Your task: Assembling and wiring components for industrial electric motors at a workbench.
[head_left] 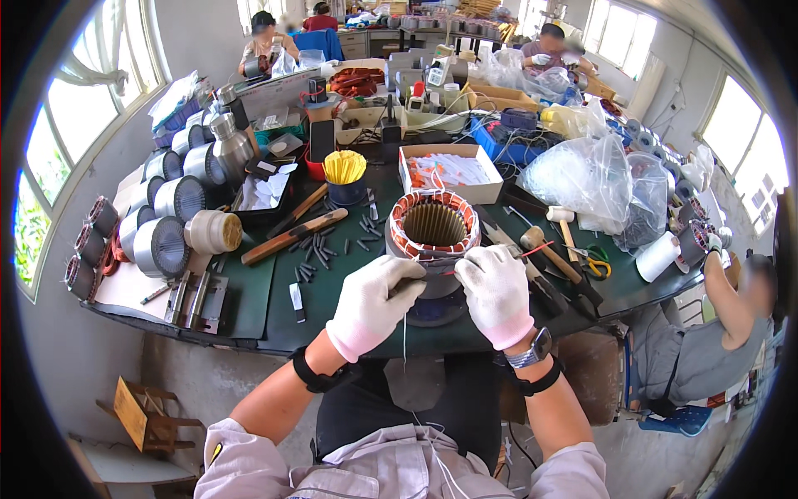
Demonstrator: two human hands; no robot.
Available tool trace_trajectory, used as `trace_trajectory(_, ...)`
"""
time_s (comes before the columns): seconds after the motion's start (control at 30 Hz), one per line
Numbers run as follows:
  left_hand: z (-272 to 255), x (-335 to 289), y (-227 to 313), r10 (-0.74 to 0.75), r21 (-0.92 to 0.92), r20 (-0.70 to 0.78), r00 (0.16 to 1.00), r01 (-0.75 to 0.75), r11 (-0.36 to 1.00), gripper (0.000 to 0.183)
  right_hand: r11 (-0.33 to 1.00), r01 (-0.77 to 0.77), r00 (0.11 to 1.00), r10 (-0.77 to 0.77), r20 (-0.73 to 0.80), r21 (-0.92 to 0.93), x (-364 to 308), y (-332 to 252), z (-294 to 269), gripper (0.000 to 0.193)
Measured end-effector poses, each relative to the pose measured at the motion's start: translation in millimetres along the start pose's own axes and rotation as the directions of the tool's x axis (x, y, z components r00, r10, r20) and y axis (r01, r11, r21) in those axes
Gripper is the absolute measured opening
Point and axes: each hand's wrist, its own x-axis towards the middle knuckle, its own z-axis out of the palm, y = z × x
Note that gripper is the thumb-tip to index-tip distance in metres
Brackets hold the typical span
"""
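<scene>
A motor stator (433, 209) stands upright at the front edge of the table, its orange-red coil ring bound with white cord and its slotted bore facing up. At the ring's near left side, my gloved left hand (376, 301) pinches a thin white cord (405, 337), which hangs below the fingers. My gloved right hand (496, 295) is closed at the near right side of the ring, around a thin red stick (536, 250) that pokes out to the right. The fingertips of both hands are close together, and the exact hold on the coil is partly hidden.
Small dark pegs (322, 249) and a wooden stick (295, 236) lie left. Mallets (550, 254) and scissors (596, 261) lie right. Behind are a box of white strips (450, 172) and a cup of yellow strips (346, 187). Metal stators (162, 247) line the left. Co-workers sit around.
</scene>
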Motion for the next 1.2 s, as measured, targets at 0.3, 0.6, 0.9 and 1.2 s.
trace_trajectory(0.3, 19.5, 6.6, -6.3, 0.313, 0.221, -0.048, 0.948, -0.296, 0.929, 0.015, 1.000, 0.032, 0.999, -0.032, 0.025, 0.000, 1.8, 1.9, -7.0, 0.026)
trace_trajectory(0.6, 32.1, 9.9, -17.2, 0.361, 0.286, -0.048, 0.931, -0.334, 0.898, 0.017, 0.996, 0.051, 0.997, -0.046, 0.061, -0.074, 2.9, 2.1, -7.4, 0.020)
trace_trajectory(0.9, 9.7, 19.6, -10.6, 0.147, 0.305, -0.050, 0.988, -0.125, 0.944, 0.043, 0.993, -0.013, 1.000, 0.016, 0.025, -0.120, -0.9, 1.9, -1.9, 0.018)
trace_trajectory(1.2, 7.6, 30.6, -22.5, 0.384, 0.532, 0.153, 0.910, -0.404, 0.744, 0.047, 0.980, -0.046, 0.995, 0.062, 0.078, -0.195, 7.1, -1.4, -3.6, 0.013)
